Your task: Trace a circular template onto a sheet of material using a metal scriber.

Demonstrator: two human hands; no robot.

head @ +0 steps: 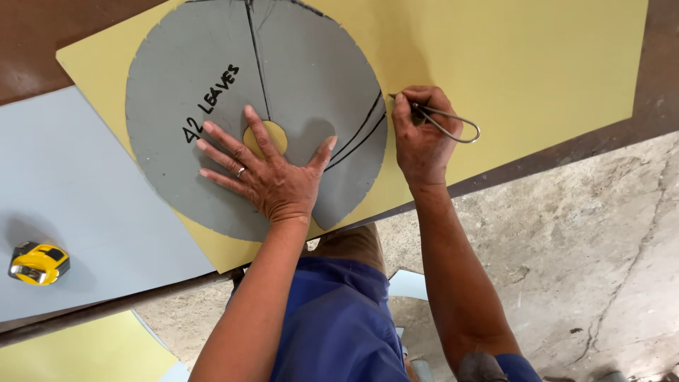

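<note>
- On the counter, a yellow sheet is lying flat, and a grey disc template is resting on top of it, near the sheet's left half.
- The left hand is pressing down on the template with fingers spread wide and nothing gripped, its palm sitting just below the small centre hole where the yellow is showing through.
- The right hand is clenching a thin wire-loop scriber, with the tip touching the yellow sheet right at the template's right edge.
- Judging by the tip's place, the tracing around the disc seems to be partway along; no scratched line is showing clearly on the yellow, so how much of the outline is done cannot be told.
- The template's rim is showing small notches all around, and dark curved lines are running across its right part.
- A pale blue sheet is lying to the left, partly under the yellow one, with a yellow tape measure sitting on it, well apart from both hands.
- Below the counter edge, the person's blue clothing and a rough concrete floor are showing.
</note>
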